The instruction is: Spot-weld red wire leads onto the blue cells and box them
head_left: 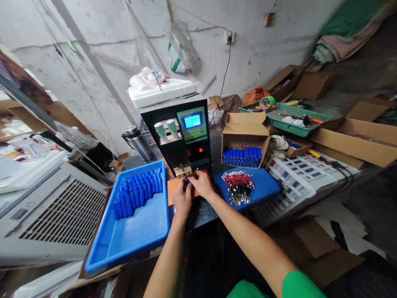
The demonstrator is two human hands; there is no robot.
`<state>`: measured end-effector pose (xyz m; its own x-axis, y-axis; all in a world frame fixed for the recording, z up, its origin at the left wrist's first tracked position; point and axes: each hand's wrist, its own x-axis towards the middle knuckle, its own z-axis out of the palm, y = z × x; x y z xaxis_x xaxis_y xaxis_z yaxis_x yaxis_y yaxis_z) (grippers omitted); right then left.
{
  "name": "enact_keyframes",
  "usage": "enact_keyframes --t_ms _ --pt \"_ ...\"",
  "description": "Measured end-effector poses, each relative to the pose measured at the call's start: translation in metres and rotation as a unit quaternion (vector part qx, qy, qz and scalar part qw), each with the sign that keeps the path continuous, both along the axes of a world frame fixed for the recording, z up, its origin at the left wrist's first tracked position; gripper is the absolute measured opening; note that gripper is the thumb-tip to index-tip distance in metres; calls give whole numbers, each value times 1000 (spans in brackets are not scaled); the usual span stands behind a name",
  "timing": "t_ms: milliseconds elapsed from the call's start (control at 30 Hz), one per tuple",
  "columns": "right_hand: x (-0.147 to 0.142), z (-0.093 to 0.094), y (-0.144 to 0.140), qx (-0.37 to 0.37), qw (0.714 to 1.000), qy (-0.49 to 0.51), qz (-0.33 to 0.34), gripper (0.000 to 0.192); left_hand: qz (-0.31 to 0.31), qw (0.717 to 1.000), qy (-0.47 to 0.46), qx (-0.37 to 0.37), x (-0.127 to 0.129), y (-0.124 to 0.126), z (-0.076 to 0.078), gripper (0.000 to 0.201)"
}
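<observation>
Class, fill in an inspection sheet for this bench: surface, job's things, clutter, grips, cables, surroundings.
Surface: dark bench, crowded.
Job's things: small blue cell under welder head; blue tray of cells; wire leads.
Clutter: box of blue cells, green tray, cartons.
Grips: left hand and right hand hold the cell together.
Cables: black cord to wall socket.
Surroundings: flask, white vented unit.

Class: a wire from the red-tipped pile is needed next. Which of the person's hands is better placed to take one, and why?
The right hand. It sits beside the wire pile, while the left hand is on the far side, nearer the blue tray.
</observation>
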<state>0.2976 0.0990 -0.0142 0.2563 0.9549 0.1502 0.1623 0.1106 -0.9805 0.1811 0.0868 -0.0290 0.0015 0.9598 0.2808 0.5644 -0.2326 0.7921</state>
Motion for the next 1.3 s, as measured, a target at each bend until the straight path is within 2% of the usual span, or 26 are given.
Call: enact_keyframes --t_ms 233,367,533,600,700,833,933,1000,1133,1300 --pt "6 -8 0 52 998 14 31 7 -12 1000 -4 1 -1 0 0 39" --pt "15 -11 -8 70 996 -27 42 8 -10 1000 -3 1 -2 2 -2 40" --pt "20 -16 -11 59 993 -94 40 25 -12 1000 -2 -5 -3 4 -2 41" --pt "20 -17 -10 40 997 -52 44 25 -20 1000 -2 -6 -3 3 -1 40" --pt "21 -17 -8 -13 996 63 66 21 -27 1000 -12 0 -2 2 1 40" --pt "21 -13 -7 -52 983 163 72 18 -60 992 -104 21 -5 1 -1 47" --pt "21 -9 -8 -63 973 211 70 22 -28 989 -141 45 -12 -6 -5 45" --pt "22 -7 -10 -68 967 237 70 23 -9 992 -112 65 -18 -12 -9 38" --pt "23 -2 -13 -82 956 271 70 22 -39 994 -7 106 -23 -23 -15 29" --pt "22 5 -17 -106 947 293 78 20 -55 988 73 128 -22 -19 -16 27"
